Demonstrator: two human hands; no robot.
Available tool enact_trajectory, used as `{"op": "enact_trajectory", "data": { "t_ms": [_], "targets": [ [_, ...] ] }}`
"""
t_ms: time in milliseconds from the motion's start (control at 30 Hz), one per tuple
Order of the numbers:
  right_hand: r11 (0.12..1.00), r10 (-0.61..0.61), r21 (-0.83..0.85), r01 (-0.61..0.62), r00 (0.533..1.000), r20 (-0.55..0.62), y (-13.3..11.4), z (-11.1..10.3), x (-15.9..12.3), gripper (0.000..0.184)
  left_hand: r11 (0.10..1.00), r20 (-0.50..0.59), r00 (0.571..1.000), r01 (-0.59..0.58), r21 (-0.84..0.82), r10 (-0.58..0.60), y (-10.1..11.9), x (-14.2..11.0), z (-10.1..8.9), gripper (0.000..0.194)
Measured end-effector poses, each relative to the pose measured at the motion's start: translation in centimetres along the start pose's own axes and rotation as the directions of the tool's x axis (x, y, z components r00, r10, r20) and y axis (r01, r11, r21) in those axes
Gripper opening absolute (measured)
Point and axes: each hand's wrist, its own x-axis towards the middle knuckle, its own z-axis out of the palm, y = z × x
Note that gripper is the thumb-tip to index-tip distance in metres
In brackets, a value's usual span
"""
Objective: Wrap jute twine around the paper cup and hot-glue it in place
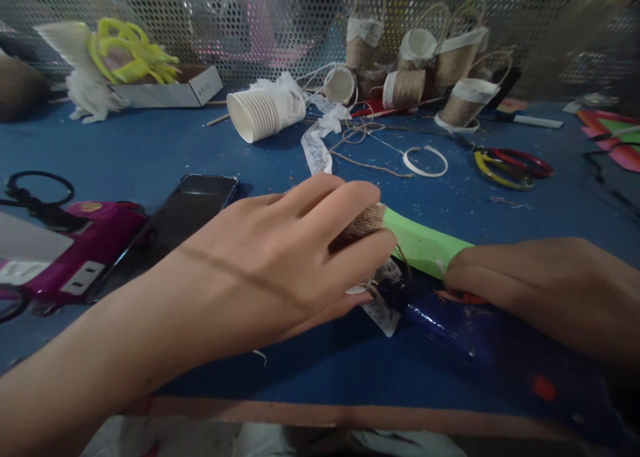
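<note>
My left hand (295,257) is closed around a small twine-wrapped cup (367,222), mostly hidden by the fingers. A light-green strip (425,241) runs from the cup toward my right hand (540,283). That hand is closed over a dark-blue glue gun (450,330), beside its orange trigger (465,297); the handle is hidden. The gun's nozzle points at the cup. Beneath my left fingers hang a loose twine end and a bit of white lace (384,317).
Several twine-covered mini baskets (463,103) stand at the back. Nearer are stacked paper cups (255,115), a white ring (425,162) and red-yellow scissors (515,167). On the left lie a phone (170,230), a magenta power strip (107,243) and a box (200,87) with yellow stems.
</note>
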Motion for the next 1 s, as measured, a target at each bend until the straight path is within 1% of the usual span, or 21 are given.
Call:
{"op": "enact_trajectory", "data": {
  "t_ms": [167, 567, 767, 933, 1000],
  "targets": [
    [1.000, 0.018, 0.021, -0.018, 1.000, 0.019, -0.04, 0.00, 0.14, 0.027, 1.000, 0.006, 1.000, 0.004, -0.016, -0.004, 0.08, 0.20, -0.01, 0.026],
    [1.000, 0.023, 0.008, -0.024, 0.999, 0.040, -0.26, -0.12, 0.03, 0.028, 1.000, 0.015, 1.000, 0.005, -0.015, -0.005, 0.07, 0.20, 0.01, 0.027],
    [0.999, 0.034, 0.001, -0.034, 0.999, 0.029, -0.25, -0.04, 0.08, 0.030, 1.000, 0.023, 1.000, -0.010, 0.012, 0.009, -0.01, 0.05, 0.21, 0.030],
    [0.999, 0.035, 0.008, -0.035, 0.999, 0.019, -0.23, -0.05, 0.21, 0.028, 1.000, 0.008, 1.000, 0.013, 0.024, -0.013, 0.02, 0.06, 0.26, 0.027],
    [0.999, 0.032, 0.009, -0.032, 0.999, 0.023, -0.22, -0.05, 0.25, 0.028, 1.000, 0.018, 1.000, -0.004, 0.013, 0.004, 0.00, 0.10, 0.20, 0.028]
  ]
}}
